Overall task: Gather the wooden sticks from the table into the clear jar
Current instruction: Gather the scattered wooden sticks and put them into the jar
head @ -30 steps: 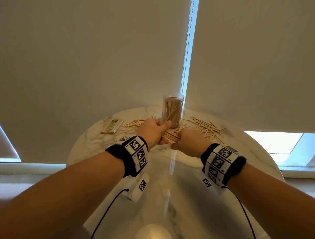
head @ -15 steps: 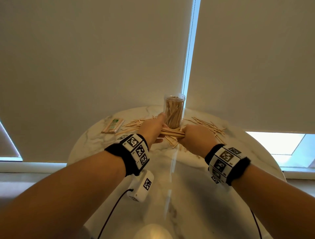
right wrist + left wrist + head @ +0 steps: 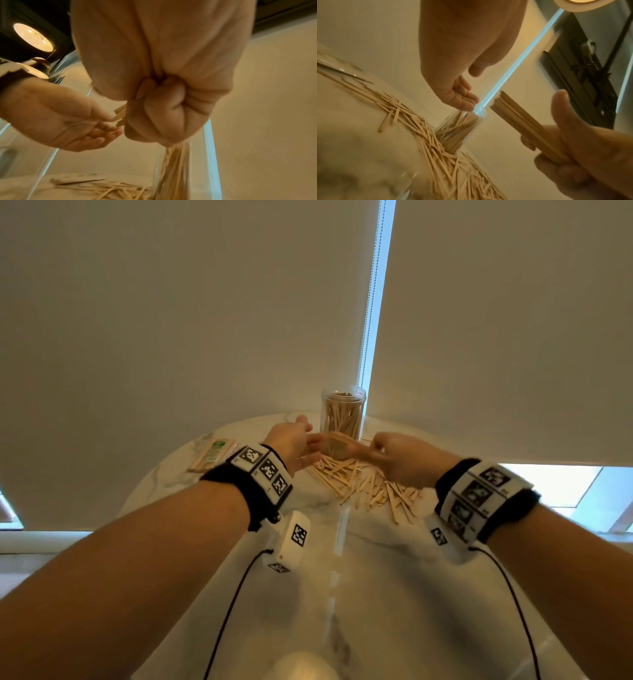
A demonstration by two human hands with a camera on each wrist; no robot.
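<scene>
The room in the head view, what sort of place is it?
Probably a home or café corner by a window: a round marble-look table, pale roller blinds pulled down, and a clear jar of wooden sticks.

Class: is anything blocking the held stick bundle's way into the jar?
Nothing visible does. The clear jar stands lidless just behind the bundle in the right hand, though sticks already crowd it.

Dim, warm light throughout; cool daylight glares through the blind gap (image 3: 375,302). A ceiling lamp (image 3: 33,37) glows. Wrist views are motion-blurred, with edges stretched.
</scene>
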